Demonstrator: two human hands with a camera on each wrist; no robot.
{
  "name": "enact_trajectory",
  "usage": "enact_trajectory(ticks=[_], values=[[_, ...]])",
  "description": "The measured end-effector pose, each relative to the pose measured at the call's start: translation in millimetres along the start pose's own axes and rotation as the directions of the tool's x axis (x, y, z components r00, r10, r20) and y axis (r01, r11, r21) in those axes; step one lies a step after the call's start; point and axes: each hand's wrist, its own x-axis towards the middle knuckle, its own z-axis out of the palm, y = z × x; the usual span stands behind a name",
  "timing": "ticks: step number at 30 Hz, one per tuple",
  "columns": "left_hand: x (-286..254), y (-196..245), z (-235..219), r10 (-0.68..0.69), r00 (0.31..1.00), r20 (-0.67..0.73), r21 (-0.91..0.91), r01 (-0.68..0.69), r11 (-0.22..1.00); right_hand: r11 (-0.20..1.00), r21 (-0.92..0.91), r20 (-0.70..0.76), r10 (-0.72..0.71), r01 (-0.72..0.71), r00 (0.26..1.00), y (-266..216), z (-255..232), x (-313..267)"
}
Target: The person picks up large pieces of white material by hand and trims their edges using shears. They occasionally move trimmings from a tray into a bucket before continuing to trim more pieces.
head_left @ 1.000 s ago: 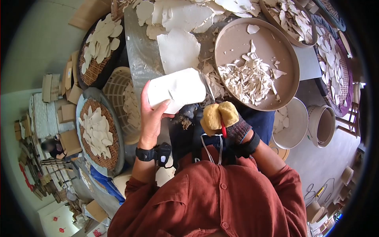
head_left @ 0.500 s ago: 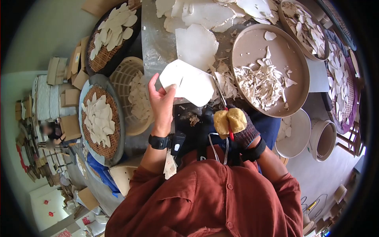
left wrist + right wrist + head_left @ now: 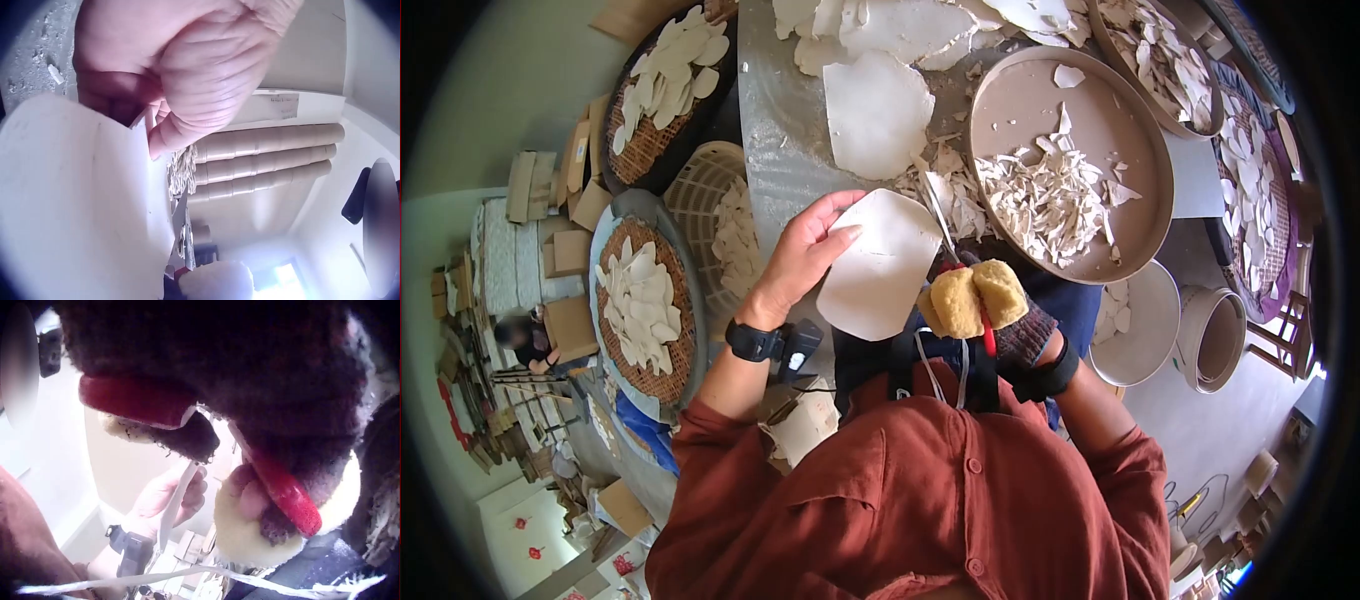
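Observation:
My bare left hand point(image 3: 805, 250) pinches the upper left edge of a thin white sheet with rounded corners point(image 3: 878, 265); in the left wrist view the thumb lies at the sheet's point(image 3: 81, 200) edge. My gloved right hand point(image 3: 1022, 325) grips red-handled scissors point(image 3: 988, 338), with yellow sponge pads point(image 3: 975, 298) around the handles. The scissor blades point up beside the sheet's right edge; whether they touch it I cannot tell. The right wrist view shows the red handles point(image 3: 287, 490) apart under the dark glove point(image 3: 212, 356).
A round tray point(image 3: 1135, 225) of white scraps stands at the right of the metal table point(image 3: 785, 150). Larger white sheets point(image 3: 875, 115) lie at the back. To the left are a plastic basket point(image 3: 690, 185) and a woven tray point(image 3: 675, 370) of pieces. A bucket point(image 3: 1150, 345) stands at the lower right.
The white sheet has turned from lying slanted to standing more upright in my left hand, its far end now lower. My right hand still grips the scissors.

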Motion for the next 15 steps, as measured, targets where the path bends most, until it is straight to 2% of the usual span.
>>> enact_trajectory(ticks=[3,4,6,7,8,10,11,12,13,14,15], values=[[0,10,-3,-0.056,0.997,0.056,0.037,0.054,0.998,0.991,-0.125,-0.147,0.025,-0.044,0.989,-4,17,-9],[1,12,-4,-0.070,0.994,0.079,0.057,0.065,0.996,0.933,-0.351,-0.185,0.011,-0.077,0.983,-5,23,-13],[-2,16,-4,-0.094,0.989,0.110,0.067,0.087,0.994,0.664,-0.731,-0.245,-0.045,-0.154,0.969,-10,33,-22],[-3,15,-6,-0.108,0.986,0.126,0.092,0.097,0.991,0.435,-0.896,-0.156,-0.118,-0.090,0.981,-12,36,-25],[-5,15,-9,-0.123,0.983,0.140,0.117,0.107,0.987,0.303,-0.947,-0.146,-0.127,-0.102,0.981,-13,38,-28],[-10,11,-15,-0.146,0.971,0.187,0.052,0.138,0.989,0.020,-0.993,-0.119,-0.135,-0.118,0.984,-14,42,-30],[-12,10,-21,-0.148,0.967,0.207,0.021,0.147,0.989,0.053,-0.996,-0.087,-0.199,-0.078,0.976,-10,38,-31],[-8,11,-34,0.032,0.999,-0.017,0.096,-0.030,0.995,0.021,-0.996,-0.086,-0.209,-0.083,0.974,-9,36,-30],[-4,17,-54,0.226,0.948,-0.223,0.205,-0.181,0.962,-0.009,-0.996,-0.084,-0.220,-0.089,0.972,-9,34,-29],[-2,30,-83,0.185,0.892,-0.412,-0.013,-0.209,0.978,-0.039,-0.995,-0.082,-0.230,-0.093,0.970,-8,29,-29],[-4,34,-124,0.224,0.803,-0.552,-0.048,-0.299,0.953,0.300,-0.949,-0.168,-0.216,-0.098,0.962,-2,16,-31]])
